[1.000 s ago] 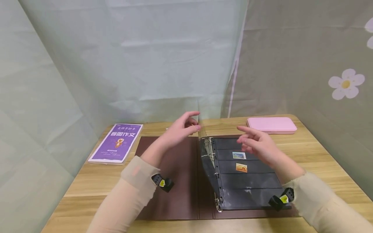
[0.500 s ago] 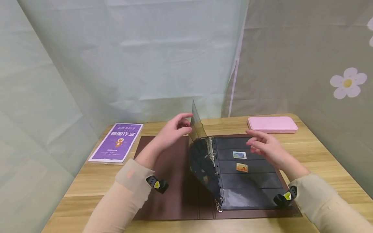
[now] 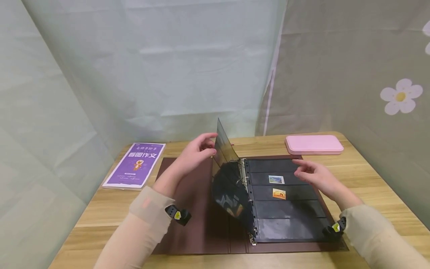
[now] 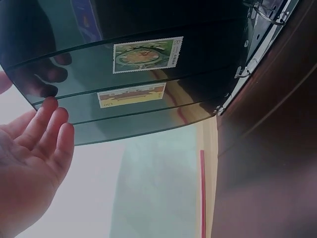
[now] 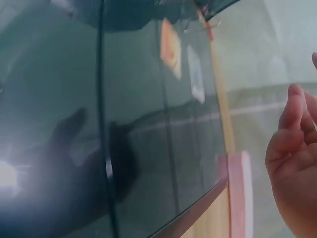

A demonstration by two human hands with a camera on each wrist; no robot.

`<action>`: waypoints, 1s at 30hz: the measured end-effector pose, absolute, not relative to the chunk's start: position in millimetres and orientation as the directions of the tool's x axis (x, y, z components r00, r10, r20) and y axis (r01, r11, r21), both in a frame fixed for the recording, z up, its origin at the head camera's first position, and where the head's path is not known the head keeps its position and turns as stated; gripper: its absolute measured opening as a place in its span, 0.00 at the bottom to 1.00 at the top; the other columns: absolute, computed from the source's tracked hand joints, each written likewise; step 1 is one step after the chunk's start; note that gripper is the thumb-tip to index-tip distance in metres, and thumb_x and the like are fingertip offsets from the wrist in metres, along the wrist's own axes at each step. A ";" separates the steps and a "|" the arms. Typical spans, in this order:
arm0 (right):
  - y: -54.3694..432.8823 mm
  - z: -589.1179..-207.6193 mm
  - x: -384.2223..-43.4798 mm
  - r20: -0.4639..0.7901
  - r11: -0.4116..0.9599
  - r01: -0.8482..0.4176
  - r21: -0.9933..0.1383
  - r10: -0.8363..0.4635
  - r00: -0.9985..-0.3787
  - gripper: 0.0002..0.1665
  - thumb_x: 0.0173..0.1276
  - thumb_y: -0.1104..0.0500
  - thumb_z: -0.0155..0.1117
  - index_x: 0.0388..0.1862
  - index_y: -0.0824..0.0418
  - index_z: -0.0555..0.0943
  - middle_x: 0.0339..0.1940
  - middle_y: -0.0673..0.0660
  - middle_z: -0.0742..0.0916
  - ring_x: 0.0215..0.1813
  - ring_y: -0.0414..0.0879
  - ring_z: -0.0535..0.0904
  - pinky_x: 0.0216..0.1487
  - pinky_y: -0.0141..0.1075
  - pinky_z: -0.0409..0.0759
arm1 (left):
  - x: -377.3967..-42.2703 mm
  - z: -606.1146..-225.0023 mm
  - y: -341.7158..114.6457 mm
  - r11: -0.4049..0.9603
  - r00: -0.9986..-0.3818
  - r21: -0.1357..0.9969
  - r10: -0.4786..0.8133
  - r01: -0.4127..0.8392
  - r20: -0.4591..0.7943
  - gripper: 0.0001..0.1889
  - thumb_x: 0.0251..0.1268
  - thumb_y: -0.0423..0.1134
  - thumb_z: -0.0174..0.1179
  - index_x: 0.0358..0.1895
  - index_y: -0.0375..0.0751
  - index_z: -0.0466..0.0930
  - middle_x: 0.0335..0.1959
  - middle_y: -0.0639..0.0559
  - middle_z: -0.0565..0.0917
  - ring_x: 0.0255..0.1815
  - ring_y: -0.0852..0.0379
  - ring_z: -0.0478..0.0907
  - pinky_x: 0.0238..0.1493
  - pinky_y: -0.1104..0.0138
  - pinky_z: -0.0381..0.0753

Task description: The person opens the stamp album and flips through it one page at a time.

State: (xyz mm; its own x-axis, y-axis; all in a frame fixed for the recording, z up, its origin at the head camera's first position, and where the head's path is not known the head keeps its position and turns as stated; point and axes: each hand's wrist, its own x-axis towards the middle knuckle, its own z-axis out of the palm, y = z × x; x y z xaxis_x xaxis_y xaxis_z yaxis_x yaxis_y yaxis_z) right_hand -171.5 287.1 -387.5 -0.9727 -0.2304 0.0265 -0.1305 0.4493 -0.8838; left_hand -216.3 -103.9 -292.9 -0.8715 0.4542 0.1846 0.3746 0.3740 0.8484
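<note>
In the head view an opened ring-bound stamp album point(image 3: 188, 224) with a dark maroon cover lies on the table. One dark clear-pocketed page point(image 3: 225, 149) stands up from the rings, bowed and leaning left. My left hand point(image 3: 198, 153) is at its outer edge, index finger and thumb on the near-left side. In the left wrist view those fingertips touch the page, which carries two stamps point(image 4: 147, 54). My right hand point(image 3: 317, 177) hovers over the right-hand page point(image 3: 285, 209), holding nothing, with fingers loosely bent. A blue stamp point(image 3: 276, 179) and an orange stamp point(image 3: 279, 194) sit in its strips.
A purple booklet point(image 3: 134, 164) lies at the back left of the wooden table point(image 3: 90, 209). At the back right is a pink case point(image 3: 314, 144). A thin red stick point(image 4: 202, 193) lies behind the album. Fabric hangs behind the table.
The raised page has tipped further left, with my left hand moving left along with it. My right hand has drawn back to the right and slightly lower.
</note>
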 end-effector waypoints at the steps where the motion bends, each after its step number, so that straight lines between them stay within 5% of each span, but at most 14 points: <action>1: 289.2 -389.3 -171.3 0.029 0.480 -0.139 -0.866 -0.229 -0.973 0.33 0.68 0.58 0.59 0.66 0.72 0.64 0.42 0.63 0.80 0.42 0.44 0.77 0.42 0.31 0.75 | -216.2 -293.1 -104.1 0.376 -0.873 0.848 0.453 0.373 0.183 0.26 0.64 0.34 0.55 0.67 0.39 0.64 0.46 0.42 0.77 0.48 0.49 0.73 0.48 0.58 0.73; 16: 317.0 -428.7 -174.1 0.045 0.728 -0.232 -0.645 -0.267 -0.963 0.34 0.57 0.55 0.69 0.58 0.73 0.73 0.39 0.61 0.80 0.36 0.49 0.70 0.33 0.37 0.71 | -214.4 -295.2 -112.3 0.375 -0.885 0.860 0.435 0.346 0.166 0.26 0.64 0.35 0.54 0.66 0.41 0.65 0.49 0.42 0.76 0.50 0.48 0.71 0.52 0.57 0.71; 30: 321.2 -440.8 -167.6 -0.083 0.773 -0.128 -0.621 -0.227 -0.970 0.41 0.55 0.50 0.71 0.60 0.73 0.71 0.49 0.69 0.72 0.42 0.54 0.69 0.40 0.43 0.71 | -211.3 -302.3 -123.0 0.361 -0.899 0.876 0.407 0.319 0.160 0.27 0.64 0.33 0.55 0.67 0.36 0.64 0.45 0.39 0.78 0.47 0.49 0.74 0.50 0.58 0.72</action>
State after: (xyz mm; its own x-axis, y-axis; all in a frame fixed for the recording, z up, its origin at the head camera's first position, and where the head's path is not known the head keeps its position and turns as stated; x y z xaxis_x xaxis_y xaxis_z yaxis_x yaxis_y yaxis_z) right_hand -167.6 321.2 -440.8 -0.9702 -0.2274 -0.0830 -0.1281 0.7731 -0.6212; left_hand -211.3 -123.0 -302.3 -0.8993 0.4069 0.1602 0.3193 0.3607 0.8764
